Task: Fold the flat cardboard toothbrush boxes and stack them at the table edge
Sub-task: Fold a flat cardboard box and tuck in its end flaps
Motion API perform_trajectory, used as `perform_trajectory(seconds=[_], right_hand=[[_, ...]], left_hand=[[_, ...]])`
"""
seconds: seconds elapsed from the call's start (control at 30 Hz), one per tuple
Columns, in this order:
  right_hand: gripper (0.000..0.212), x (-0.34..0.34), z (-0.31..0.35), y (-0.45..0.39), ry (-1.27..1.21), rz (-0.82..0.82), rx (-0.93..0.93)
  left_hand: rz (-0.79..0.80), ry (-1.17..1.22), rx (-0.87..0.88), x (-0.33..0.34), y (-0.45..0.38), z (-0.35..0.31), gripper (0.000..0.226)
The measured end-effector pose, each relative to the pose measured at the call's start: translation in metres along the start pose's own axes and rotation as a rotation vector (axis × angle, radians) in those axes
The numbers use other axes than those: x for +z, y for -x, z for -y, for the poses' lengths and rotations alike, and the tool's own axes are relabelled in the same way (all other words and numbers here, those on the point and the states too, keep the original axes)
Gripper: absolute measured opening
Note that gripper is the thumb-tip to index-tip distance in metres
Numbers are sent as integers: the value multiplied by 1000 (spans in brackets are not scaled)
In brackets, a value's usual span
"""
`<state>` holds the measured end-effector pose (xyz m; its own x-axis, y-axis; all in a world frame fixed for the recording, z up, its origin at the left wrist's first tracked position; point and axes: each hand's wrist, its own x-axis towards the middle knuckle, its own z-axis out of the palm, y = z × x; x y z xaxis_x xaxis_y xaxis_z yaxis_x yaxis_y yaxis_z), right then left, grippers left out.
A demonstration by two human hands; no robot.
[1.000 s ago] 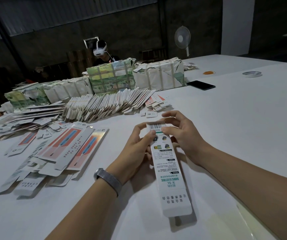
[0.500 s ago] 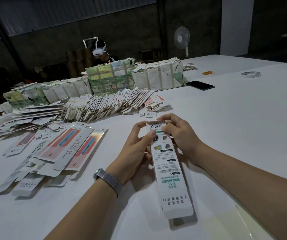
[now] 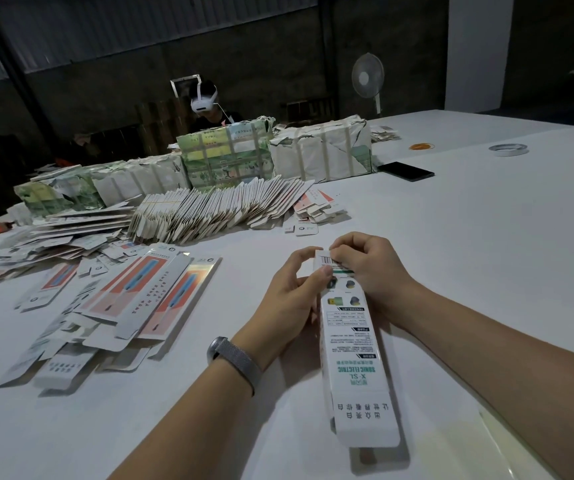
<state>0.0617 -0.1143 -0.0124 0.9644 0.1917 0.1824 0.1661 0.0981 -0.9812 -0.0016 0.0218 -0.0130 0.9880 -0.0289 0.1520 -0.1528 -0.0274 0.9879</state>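
White table under both: left hand and right hand pinch the box (far end) between them.

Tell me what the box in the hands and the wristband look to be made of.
Box: thin printed cardboard, slightly glossy; its creased edges and bent end flap under the right hand suggest it. Wristband beside the left hand: fine grey woven mesh, probably metal, though fabric can't be ruled out.
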Motion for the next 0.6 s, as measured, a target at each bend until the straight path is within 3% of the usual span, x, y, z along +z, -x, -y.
perform_trajectory(seconds=[0.6], right_hand=[[23,1,0,3,56,41,-11]], left_hand=[[49,-37,-10,-5,4,-3,38]])
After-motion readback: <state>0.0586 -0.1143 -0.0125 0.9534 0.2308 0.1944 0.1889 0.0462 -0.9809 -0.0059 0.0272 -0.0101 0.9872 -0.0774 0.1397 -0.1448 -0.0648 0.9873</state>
